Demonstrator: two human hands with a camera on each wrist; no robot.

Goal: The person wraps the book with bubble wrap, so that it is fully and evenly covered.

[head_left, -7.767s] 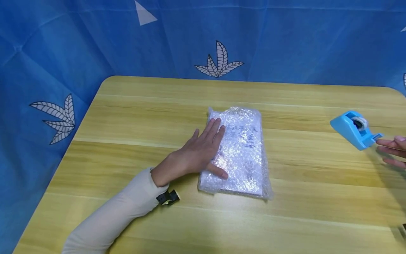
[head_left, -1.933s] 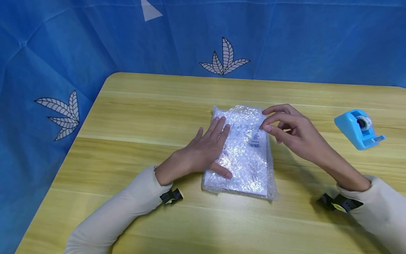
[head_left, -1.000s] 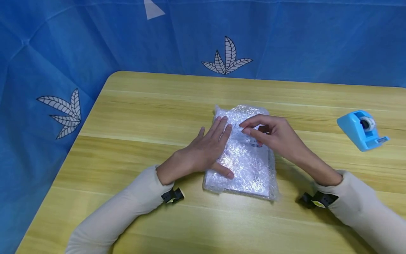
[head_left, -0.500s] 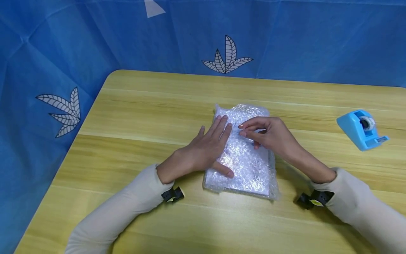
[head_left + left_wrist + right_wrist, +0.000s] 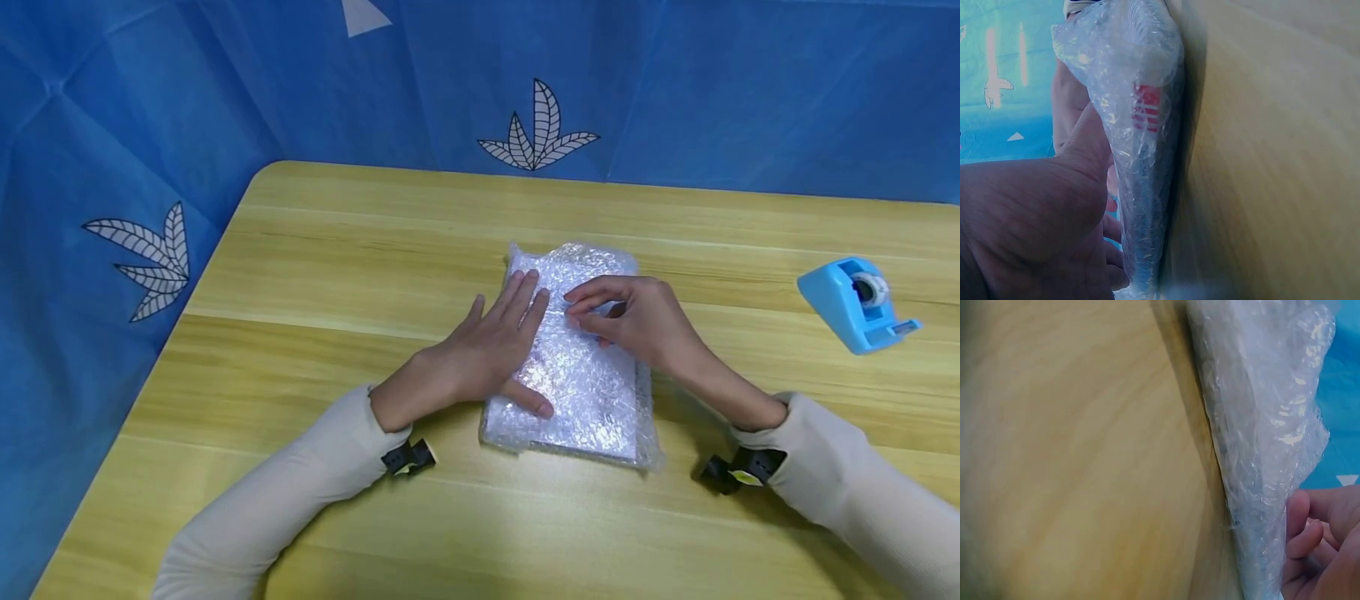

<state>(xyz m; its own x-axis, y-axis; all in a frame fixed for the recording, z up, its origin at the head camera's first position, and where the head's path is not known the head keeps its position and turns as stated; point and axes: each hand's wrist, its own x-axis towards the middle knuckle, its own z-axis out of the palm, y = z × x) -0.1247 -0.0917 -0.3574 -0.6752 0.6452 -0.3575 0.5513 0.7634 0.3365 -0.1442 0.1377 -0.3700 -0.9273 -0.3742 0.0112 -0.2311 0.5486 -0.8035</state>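
A flat, white-looking item sealed in bubble wrap, the wrapped package (image 5: pixel 581 400), lies on the wooden table. My left hand (image 5: pixel 483 354) rests on its left side, fingers spread and thumb stretched across the wrap. Over its upper middle, my right hand (image 5: pixel 637 321) brings thumb and forefinger together in a pinch at the surface, on what looks like a small bit of clear tape, barely visible. In the right wrist view, the curled fingers (image 5: pixel 1304 540) are beside the wrap's face. Red marking shows through the package's side (image 5: pixel 1147 107) in the left wrist view.
To the right stands a blue tape dispenser (image 5: pixel 843 304) with a roll of tape (image 5: pixel 870 290) in it. A blue curtain (image 5: pixel 420 92) with leaf prints hangs along the table's back and left edges. Both wrists wear small black cameras.
From beside the tape dispenser, my right hand has come left over the package, its fingertips now lower and closer together on the wrap. The left hand has stayed in place.
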